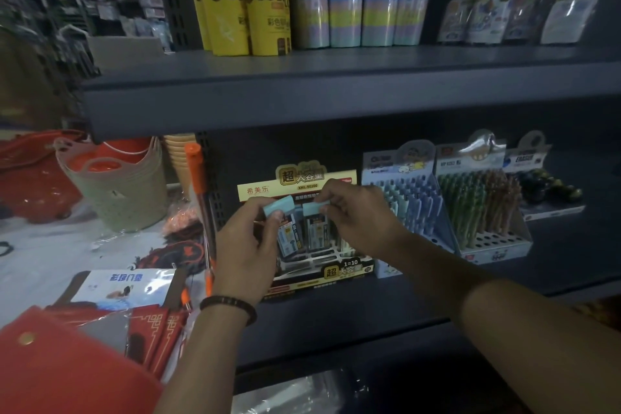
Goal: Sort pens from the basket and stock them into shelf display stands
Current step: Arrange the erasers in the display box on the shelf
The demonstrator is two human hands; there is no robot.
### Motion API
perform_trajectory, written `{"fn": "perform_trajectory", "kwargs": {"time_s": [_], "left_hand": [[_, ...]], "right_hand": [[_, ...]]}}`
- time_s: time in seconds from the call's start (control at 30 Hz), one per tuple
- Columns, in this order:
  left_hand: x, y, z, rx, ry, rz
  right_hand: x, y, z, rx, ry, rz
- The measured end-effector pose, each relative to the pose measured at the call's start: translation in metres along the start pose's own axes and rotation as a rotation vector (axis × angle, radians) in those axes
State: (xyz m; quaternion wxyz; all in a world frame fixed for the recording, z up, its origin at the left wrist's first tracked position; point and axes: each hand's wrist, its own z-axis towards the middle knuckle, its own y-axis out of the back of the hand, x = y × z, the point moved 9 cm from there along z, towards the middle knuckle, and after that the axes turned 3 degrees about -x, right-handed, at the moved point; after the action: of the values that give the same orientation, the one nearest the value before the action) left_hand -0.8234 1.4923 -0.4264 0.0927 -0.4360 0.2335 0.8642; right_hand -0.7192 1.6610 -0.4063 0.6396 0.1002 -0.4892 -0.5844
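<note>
Far left on the floor: red plastic basins [30,178], then a nested stack of pale perforated baskets [124,191] with looped handles. Lower left, in front: a red folder [60,370] with a brass snap, and a clear packet [124,286] with blue mirrored characters, unreadable. Beside the shelf upright, leaning: a long clear tube with an orange cap [198,198]. Upper shelf [336,91], left to right: yellow cylinders [245,0] lettered "COLO", pastel striped tubes [356,3] of pencils, dark bagged sets [517,7] with blurred labels. Lower shelf, centre: a black and gold display stand [312,259] with header "希美乐", "超大容量", "XML-90200", and front strip "1=10"; slots partly filled with upright packaged pens. Left hand [248,245], beaded bracelet on the wrist, fingers pinching a teal-capped pen [278,207] at its top, just above the stand. Right hand [356,215] fingers likewise pinching a second teal-capped pen [314,208] just beside the first, both pens poised over the stand's slots, lower ends hidden among the packaged ones. Further right: a light blue stand [413,205] of pastel blue pens, cartoon header, wording blurred; then a stand of green and brown pens [484,208] with empty holes along its front; last, a low tray [551,191] headed "ERASER" with dark round items.
</note>
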Motion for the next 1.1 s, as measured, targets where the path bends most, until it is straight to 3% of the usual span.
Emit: {"fn": "perform_trajectory", "kwargs": {"time_s": [0.43, 1.1], "left_hand": [[-0.006, -0.006, -0.002, 0.007, 0.012, -0.005], [-0.011, -0.005, 0.001, -0.046, 0.000, 0.009]], "right_hand": [[0.010, 0.001, 0.005, -0.042, 0.075, -0.185], [0.011, -0.010, 0.011, -0.044, 0.035, -0.178]]}}
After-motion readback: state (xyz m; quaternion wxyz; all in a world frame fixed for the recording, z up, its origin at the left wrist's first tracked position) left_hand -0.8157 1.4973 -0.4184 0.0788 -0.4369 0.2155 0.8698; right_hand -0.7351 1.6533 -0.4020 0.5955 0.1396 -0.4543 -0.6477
